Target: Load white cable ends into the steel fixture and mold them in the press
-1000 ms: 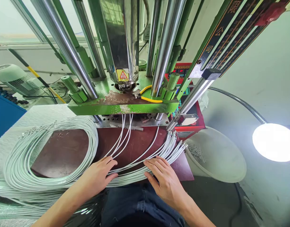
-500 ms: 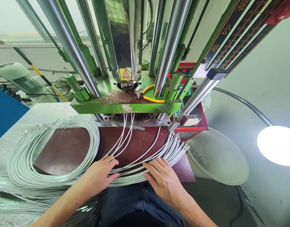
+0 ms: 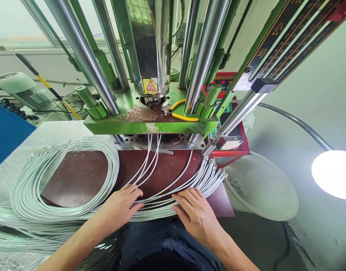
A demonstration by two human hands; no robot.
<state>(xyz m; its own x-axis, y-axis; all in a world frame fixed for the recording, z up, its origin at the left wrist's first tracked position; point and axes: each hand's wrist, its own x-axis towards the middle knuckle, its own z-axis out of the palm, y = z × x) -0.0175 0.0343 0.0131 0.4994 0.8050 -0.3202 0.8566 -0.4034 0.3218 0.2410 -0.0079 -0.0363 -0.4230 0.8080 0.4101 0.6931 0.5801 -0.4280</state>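
Note:
My left hand (image 3: 123,201) rests over the white cables at the table's front edge, fingers bent loosely and thumb apart from them. From just beyond its fingertips, several white cables (image 3: 150,165) run up under the green press plate (image 3: 127,128). My right hand (image 3: 194,207) lies palm down on the right part of the cable bundle (image 3: 158,215), its fingers extended and thumb apart. Metal connectors (image 3: 214,165) fan out at the bundle's right end. Both palms are hidden from view.
A large coil of white cable (image 3: 112,169) lies at left on the brown board (image 3: 76,180). Yellow-handled pliers (image 3: 184,117) sit on the press plate. A pale bin (image 3: 269,188) stands at right, near a bright lamp (image 3: 333,175). Steel columns (image 3: 82,56) rise ahead.
The camera view has shifted slightly. Both hands keep practically the same pose on the cables, and the press and cables look unchanged.

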